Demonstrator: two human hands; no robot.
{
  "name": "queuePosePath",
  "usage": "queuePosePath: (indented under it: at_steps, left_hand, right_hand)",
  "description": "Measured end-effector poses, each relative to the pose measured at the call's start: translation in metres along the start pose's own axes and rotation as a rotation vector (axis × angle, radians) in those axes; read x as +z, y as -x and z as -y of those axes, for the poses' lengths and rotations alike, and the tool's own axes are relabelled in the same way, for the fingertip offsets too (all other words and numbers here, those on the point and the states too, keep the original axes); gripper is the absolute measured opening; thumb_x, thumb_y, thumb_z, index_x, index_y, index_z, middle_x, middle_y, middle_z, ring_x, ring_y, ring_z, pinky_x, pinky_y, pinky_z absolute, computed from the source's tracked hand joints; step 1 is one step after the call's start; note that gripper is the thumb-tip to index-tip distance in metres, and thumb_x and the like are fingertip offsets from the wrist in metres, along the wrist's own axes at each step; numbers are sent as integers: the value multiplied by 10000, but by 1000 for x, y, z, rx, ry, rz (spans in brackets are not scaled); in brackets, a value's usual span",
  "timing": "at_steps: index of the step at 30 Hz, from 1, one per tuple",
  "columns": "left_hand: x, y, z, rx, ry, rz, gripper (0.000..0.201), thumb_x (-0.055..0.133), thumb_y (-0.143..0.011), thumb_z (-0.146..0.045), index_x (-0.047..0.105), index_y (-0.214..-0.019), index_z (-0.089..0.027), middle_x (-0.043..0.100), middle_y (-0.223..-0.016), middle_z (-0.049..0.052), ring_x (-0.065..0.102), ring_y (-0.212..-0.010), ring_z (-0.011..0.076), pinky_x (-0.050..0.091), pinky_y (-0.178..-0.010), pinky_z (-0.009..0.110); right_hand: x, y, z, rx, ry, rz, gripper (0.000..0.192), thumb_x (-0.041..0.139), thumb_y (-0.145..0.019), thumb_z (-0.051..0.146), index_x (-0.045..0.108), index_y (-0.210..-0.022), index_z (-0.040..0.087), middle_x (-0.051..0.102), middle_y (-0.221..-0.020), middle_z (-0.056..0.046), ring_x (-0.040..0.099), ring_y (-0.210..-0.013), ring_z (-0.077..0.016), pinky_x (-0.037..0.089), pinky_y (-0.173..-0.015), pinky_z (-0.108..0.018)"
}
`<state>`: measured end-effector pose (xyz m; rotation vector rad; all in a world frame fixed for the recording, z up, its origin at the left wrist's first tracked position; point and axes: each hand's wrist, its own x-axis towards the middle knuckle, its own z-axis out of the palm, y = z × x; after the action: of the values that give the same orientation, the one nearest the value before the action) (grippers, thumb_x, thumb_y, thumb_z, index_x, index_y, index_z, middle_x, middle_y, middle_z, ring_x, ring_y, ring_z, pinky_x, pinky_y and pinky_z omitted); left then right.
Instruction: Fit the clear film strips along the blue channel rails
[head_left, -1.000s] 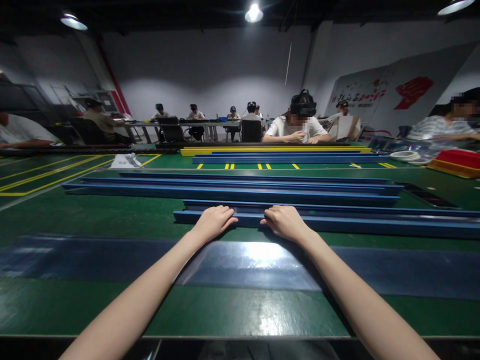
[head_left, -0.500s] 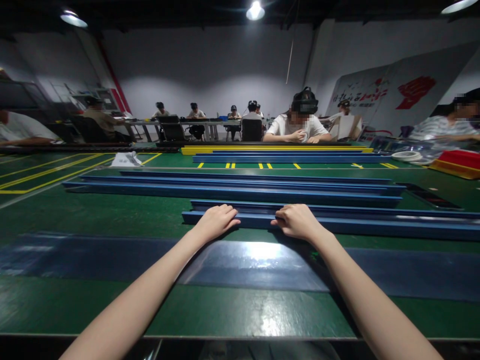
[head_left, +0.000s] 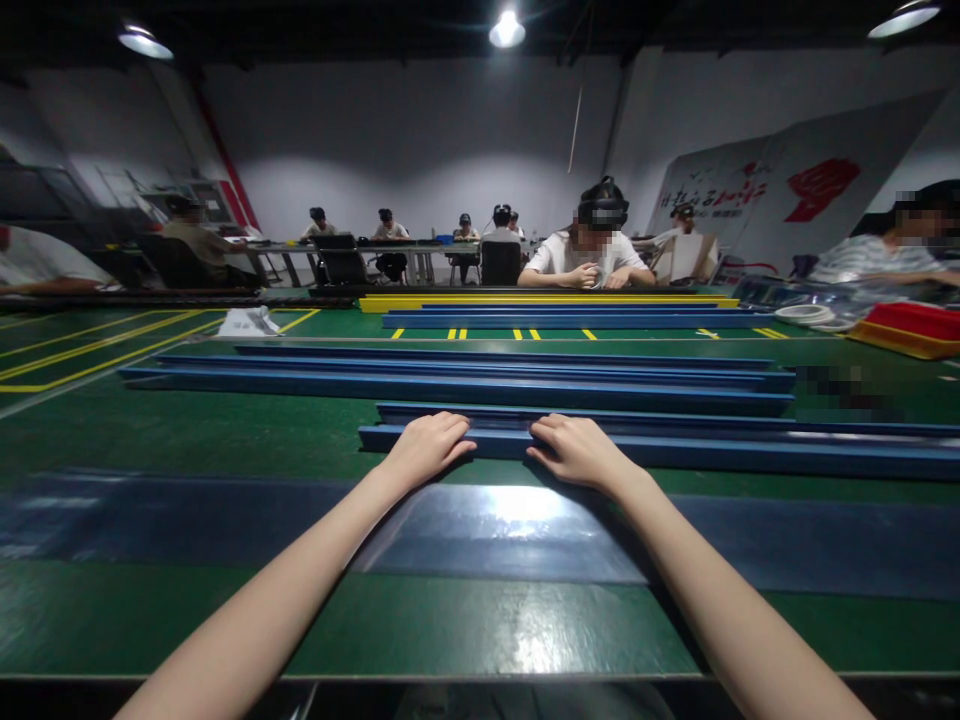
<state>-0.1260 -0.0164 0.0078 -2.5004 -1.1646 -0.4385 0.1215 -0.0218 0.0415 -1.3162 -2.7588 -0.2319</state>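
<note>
A long blue U-shaped channel (head_left: 750,452) lies across the bench, its left end near my left hand. My left hand (head_left: 431,445) is closed over its near wall, with fingers inside the groove and the thumb on the front face. A short way to the right, my right hand (head_left: 574,448) grips the same wall in a similar way, fingers over the edge and thumb in front. Between my arms and beyond them on both sides, a flat, shiny, see-through strip (head_left: 502,535) lies on the bench, nearer to me than the channel.
Behind the held piece lie more blue channels (head_left: 465,388) on the green bench (head_left: 247,435). Farther back are a yellow profile (head_left: 540,303), a crumpled white item (head_left: 247,322) and a red tray (head_left: 904,325). A co-worker (head_left: 547,260) sits across the bench.
My right hand has slid slightly left along the channel, closer to my left hand, and its thumb shows more. My left hand keeps its place. The view has shifted a little.
</note>
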Motion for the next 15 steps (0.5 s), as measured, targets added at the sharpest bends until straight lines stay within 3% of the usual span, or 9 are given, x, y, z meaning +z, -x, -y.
queuePosePath:
  at_steps: [15]
  left_hand:
    - [-1, -1, -2, -4, 36, -14, 286, 396, -884, -382, 560, -962, -160, 627, -1039, 72, 573, -944, 181, 464, -781, 287]
  right_hand:
    - [6, -2, 0, -29, -76, -42, 300, 398, -865, 338, 593, -983, 144, 609, -1019, -107, 531, -973, -182, 390, -741, -257]
